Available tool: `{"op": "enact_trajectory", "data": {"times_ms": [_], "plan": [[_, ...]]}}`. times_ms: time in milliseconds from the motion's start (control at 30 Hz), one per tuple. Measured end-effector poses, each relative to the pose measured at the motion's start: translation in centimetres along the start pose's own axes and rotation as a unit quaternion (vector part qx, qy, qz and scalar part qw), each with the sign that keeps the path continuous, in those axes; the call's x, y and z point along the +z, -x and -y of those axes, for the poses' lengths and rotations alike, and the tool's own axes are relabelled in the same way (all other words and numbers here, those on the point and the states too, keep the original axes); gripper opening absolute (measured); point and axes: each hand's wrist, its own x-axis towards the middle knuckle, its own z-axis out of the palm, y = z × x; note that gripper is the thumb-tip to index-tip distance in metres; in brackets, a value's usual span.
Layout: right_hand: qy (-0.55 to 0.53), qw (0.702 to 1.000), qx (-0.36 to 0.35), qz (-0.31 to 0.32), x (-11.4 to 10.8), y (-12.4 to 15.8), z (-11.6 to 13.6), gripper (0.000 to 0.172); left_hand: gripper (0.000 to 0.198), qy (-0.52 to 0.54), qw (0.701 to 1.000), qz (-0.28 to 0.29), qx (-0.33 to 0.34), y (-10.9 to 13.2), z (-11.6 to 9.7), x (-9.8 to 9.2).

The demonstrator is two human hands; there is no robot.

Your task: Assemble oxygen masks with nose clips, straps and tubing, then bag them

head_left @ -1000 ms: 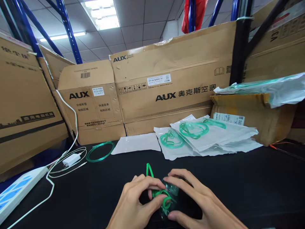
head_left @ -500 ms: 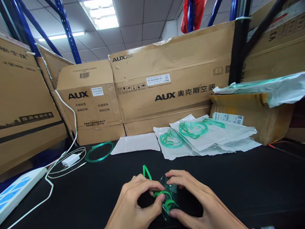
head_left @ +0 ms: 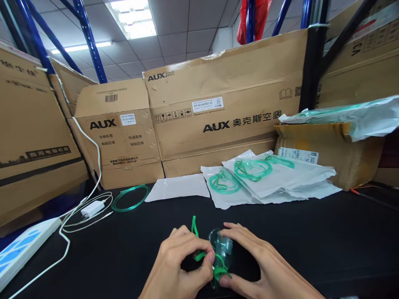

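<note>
Low in the middle of the head view, a clear greenish oxygen mask is held just above or on the black table; I cannot tell which. My right hand grips its right side, thumb below and fingers above. A bright green elastic strap runs over the mask's near part. My left hand pinches this strap between thumb and forefinger at the mask's left side. One loop of the strap sticks up behind the left fingers. The left fingertips partly hide the strap.
A coil of green tubing lies on the black table at the left. Beyond my hands are a white packet and packets with coiled tubing. White cables and a power strip lie left; cardboard boxes stand behind.
My left thumb and forefinger have closed tighter on the strap. The strap's upright loop has shifted slightly right, and my right hand has moved a little on the mask.
</note>
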Motion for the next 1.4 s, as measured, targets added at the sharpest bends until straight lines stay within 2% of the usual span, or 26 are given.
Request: {"op": "enact_trajectory", "data": {"times_ms": [167,467,600,767,867,967,1033,1133,1300,1400], "plan": [[-0.058,0.993,-0.083,-0.055,0.1,0.3,0.1,0.057,0.018,0.016,1.000,-0.006,-0.008,0.0,-0.2,0.3],[-0.110,0.971,-0.180,-0.115,0.5,0.8,0.9,0.072,0.017,-0.002,1.000,-0.010,-0.028,0.1,-0.6,0.3],[-0.193,0.964,-0.158,-0.094,0.3,1.0,0.9,0.059,0.016,-0.006,1.000,0.000,-0.010,-0.2,-0.6,0.2],[-0.211,0.963,-0.126,-0.106,0.2,0.6,0.1,0.040,0.011,-0.011,1.000,0.019,-0.003,-0.1,-0.6,0.2],[-0.229,0.958,-0.117,-0.124,0.0,0.3,-0.3,0.045,0.015,-0.017,1.000,0.020,-0.002,0.2,-0.5,0.4],[-0.255,0.946,-0.106,-0.169,-0.9,-0.1,-0.4,0.052,0.019,-0.044,0.998,0.045,0.005,0.4,-0.3,0.4],[-0.259,0.945,-0.093,-0.178,-1.6,-0.3,-0.5,0.046,0.019,-0.074,0.995,0.062,0.000,0.4,-0.4,0.2],[-0.254,0.954,-0.064,-0.148,-2.2,-0.5,-0.9,0.033,0.014,-0.134,0.987,0.088,-0.008,0.3,-0.5,-0.3],[-0.264,0.958,-0.035,-0.104,-2.2,-0.9,-1.6,0.039,0.020,-0.170,0.980,0.066,-0.074,0.3,-0.1,-1.5],[-0.269,0.958,-0.036,-0.088,-2.3,-0.9,-1.3,0.036,0.026,-0.167,0.980,0.079,-0.080,0.3,0.4,-1.6]]}}
